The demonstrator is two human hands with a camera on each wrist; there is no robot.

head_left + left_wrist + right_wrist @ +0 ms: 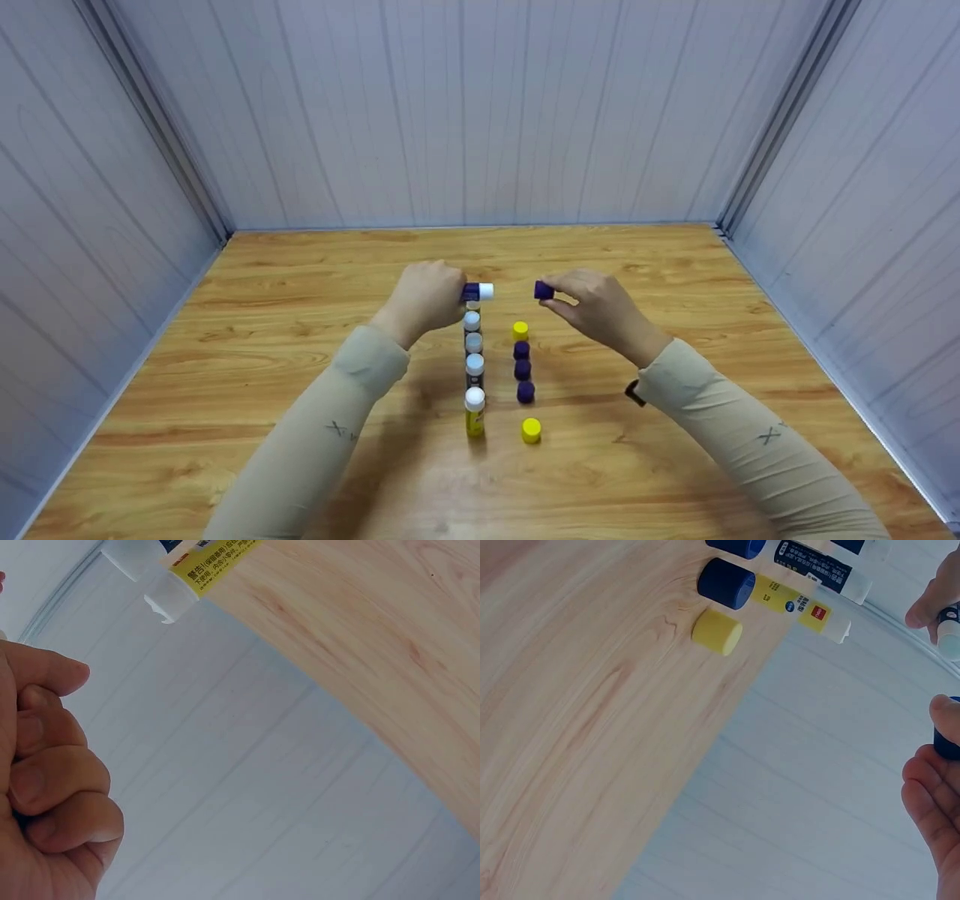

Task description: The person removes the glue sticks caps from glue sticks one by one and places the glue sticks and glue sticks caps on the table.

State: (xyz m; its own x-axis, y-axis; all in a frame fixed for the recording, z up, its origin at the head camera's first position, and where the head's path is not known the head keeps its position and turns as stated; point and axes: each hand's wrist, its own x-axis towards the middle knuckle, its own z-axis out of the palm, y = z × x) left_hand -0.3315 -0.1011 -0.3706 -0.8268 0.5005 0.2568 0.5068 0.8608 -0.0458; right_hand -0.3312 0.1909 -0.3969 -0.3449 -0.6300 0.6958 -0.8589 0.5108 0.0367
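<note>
A wooden table (300, 375), closed in by pale panelled walls (465, 112) on three sides, carries everything here. Two arms in beige sleeves (315, 442) reach in from the near edge toward the middle of the table.

The left hand (424, 300) is curled tight around a glue stick (478, 292), held sideways above the table's centre with its white tip pointing toward the other hand; the left wrist view shows the fingers (60, 780) folded in. The right hand (596, 304) pinches a dark blue cap (544, 290) between thumb and fingertips, level with the stick's tip and a little apart from it, not touching.

Below the hands, two short rows run from the middle of the table toward the near edge. The left row is uncapped glue sticks (474, 367) standing upright, the nearest with a yellow body (475, 420). Just beside it to the right lies the row of loose caps: a yellow cap (520, 330) at the far end, three dark blue caps (523, 370) in the middle, and another yellow cap (531, 430) nearest the edge.
</note>
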